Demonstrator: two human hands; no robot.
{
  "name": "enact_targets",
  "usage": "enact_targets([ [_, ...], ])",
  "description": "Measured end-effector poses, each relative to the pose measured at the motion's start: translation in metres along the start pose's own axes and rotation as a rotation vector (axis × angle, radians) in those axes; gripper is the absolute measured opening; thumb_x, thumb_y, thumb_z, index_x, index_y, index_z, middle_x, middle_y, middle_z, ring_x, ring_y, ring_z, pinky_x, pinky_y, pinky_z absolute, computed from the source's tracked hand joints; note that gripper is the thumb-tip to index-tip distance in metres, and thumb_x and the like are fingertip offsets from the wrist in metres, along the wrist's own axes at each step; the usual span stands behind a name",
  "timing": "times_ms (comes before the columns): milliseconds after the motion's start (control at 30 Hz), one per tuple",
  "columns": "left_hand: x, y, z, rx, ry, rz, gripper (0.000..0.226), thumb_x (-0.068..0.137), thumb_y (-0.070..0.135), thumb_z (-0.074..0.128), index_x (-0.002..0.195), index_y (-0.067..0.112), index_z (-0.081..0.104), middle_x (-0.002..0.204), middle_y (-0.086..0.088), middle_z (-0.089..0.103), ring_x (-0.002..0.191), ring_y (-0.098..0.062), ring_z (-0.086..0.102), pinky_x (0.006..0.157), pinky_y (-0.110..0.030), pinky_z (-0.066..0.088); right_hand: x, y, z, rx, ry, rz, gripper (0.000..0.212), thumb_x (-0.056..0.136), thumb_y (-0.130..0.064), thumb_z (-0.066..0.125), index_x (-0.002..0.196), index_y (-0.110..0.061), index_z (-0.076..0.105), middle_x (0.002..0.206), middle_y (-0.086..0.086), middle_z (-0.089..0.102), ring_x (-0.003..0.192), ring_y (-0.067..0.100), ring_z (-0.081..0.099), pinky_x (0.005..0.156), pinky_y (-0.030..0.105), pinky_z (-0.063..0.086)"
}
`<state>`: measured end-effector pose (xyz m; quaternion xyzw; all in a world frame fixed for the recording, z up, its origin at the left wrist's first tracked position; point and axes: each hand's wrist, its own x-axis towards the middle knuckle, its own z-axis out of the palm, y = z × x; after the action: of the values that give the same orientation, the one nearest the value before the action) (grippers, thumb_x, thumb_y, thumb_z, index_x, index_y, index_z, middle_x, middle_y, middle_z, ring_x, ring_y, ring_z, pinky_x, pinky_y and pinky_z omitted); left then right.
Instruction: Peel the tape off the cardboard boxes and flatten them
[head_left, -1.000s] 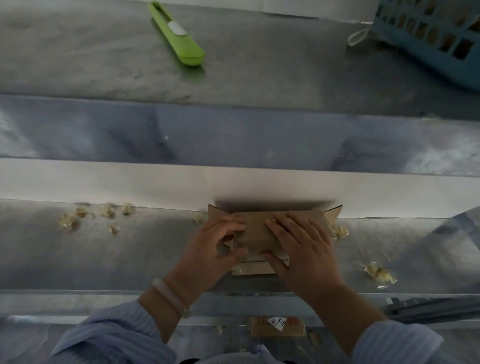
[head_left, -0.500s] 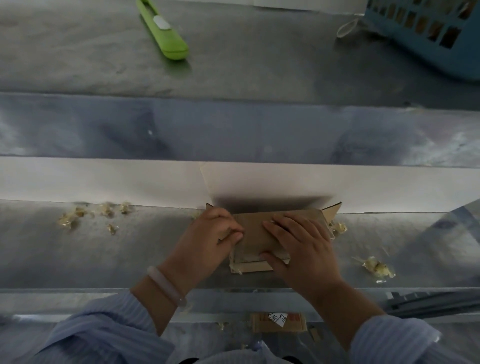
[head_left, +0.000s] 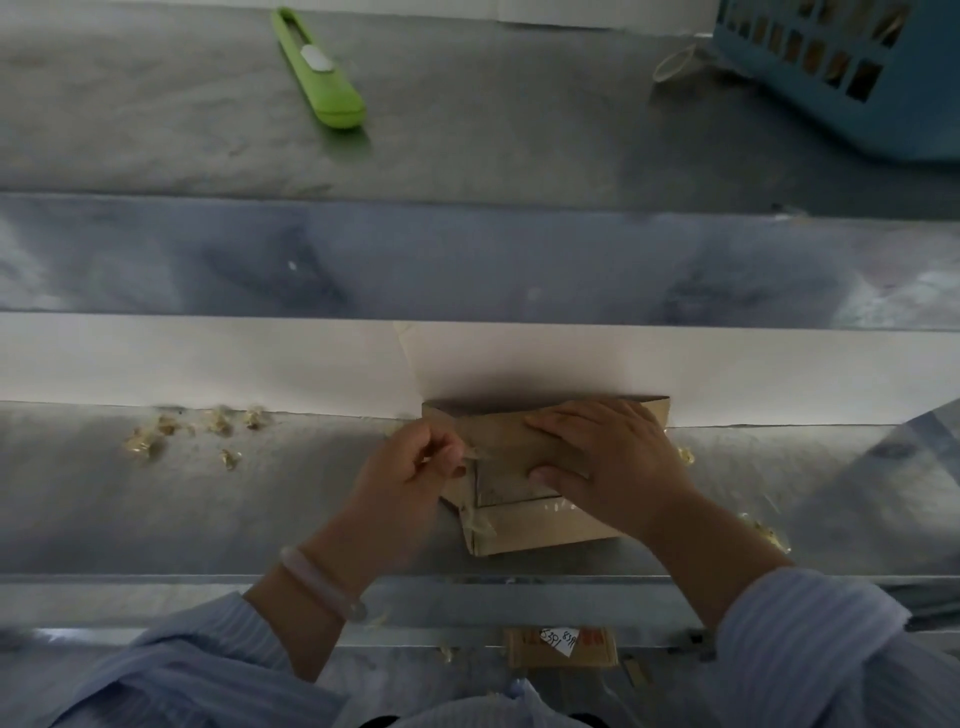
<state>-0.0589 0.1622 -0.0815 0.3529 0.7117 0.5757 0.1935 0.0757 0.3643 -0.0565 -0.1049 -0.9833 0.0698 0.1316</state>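
Pulled leftward since a moment ago, the left hand (head_left: 415, 470) pinches a clear tape strip (head_left: 474, 454) between thumb and curled fingers at the left edge of the flattened brown cardboard box (head_left: 535, 530), lower centre of frame. The right hand (head_left: 613, 462) presses it flat, fingers straight; farther off, a green plastic utility knife (head_left: 319, 67) lies upper left.
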Motion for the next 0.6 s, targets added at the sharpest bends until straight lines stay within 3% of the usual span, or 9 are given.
enact_targets([
  [67,0.001,0.0,-0.001,-0.101,0.011,-0.039,0.02,0.081,0.037,0.058,0.081,0.017,0.057,0.078,0.012,0.064,0.08,-0.011,0.064,0.086,-0.047,0.054,0.011,0.0,-0.009,0.051,-0.149,0.019,0.058,0.077,-0.072,0.045,0.125,-0.044,0.058,0.115,-0.02,0.064,0.109,0.009,0.057,0.095,0.033,0.04],
  [167,-0.002,0.006,0.0,-0.061,-0.021,-0.023,0.017,0.08,0.034,0.057,0.078,0.018,0.055,0.068,0.015,0.06,0.068,-0.004,0.056,0.072,-0.03,0.049,0.021,0.003,-0.014,0.159,-0.323,0.157,0.045,0.083,-0.068,0.052,0.12,-0.045,0.059,0.107,-0.018,0.065,0.101,0.011,0.058,0.09,0.032,0.046],
  [267,-0.007,0.0,0.004,0.072,-0.025,-0.053,0.014,0.076,0.039,0.058,0.073,0.025,0.058,0.061,0.018,0.057,0.058,0.0,0.048,0.059,-0.02,0.039,0.021,0.005,-0.004,0.187,-0.419,0.276,0.045,0.086,-0.065,0.053,0.125,-0.043,0.057,0.117,-0.016,0.062,0.109,0.014,0.057,0.092,0.031,0.044],
  [333,-0.01,-0.011,0.005,0.048,0.059,-0.146,0.011,0.081,0.028,0.067,0.07,0.026,0.064,0.063,0.016,0.061,0.062,-0.001,0.052,0.065,-0.028,0.046,0.016,0.002,0.007,0.132,-0.369,0.334,0.049,0.088,-0.063,0.053,0.132,-0.042,0.053,0.127,-0.014,0.058,0.118,0.016,0.052,0.097,0.033,0.039],
  [433,-0.015,-0.025,-0.001,0.057,0.132,-0.246,0.026,0.08,0.006,0.074,0.071,0.03,0.067,0.067,0.006,0.065,0.071,-0.016,0.062,0.074,-0.045,0.055,0.006,-0.003,0.023,0.037,-0.199,0.286,0.046,0.09,-0.056,0.052,0.133,-0.039,0.051,0.134,-0.011,0.052,0.126,0.016,0.045,0.106,0.038,0.036],
  [533,-0.016,-0.027,-0.001,0.045,0.141,-0.304,0.029,0.072,0.013,0.082,0.086,0.03,0.062,0.067,-0.004,0.062,0.068,-0.028,0.061,0.071,-0.045,0.055,-0.007,-0.016,0.036,0.056,-0.042,0.146,0.031,0.092,-0.038,0.053,0.119,-0.034,0.065,0.12,-0.01,0.062,0.112,0.019,0.055,0.098,0.039,0.044],
  [600,-0.012,-0.028,0.003,0.068,0.122,-0.317,0.031,0.074,0.021,0.082,0.092,0.036,0.062,0.063,0.002,0.059,0.066,-0.021,0.06,0.07,-0.041,0.055,-0.014,-0.026,0.043,0.126,-0.05,0.136,0.037,0.091,-0.04,0.044,0.119,-0.032,0.068,0.121,-0.011,0.064,0.113,0.018,0.056,0.098,0.039,0.047],
])
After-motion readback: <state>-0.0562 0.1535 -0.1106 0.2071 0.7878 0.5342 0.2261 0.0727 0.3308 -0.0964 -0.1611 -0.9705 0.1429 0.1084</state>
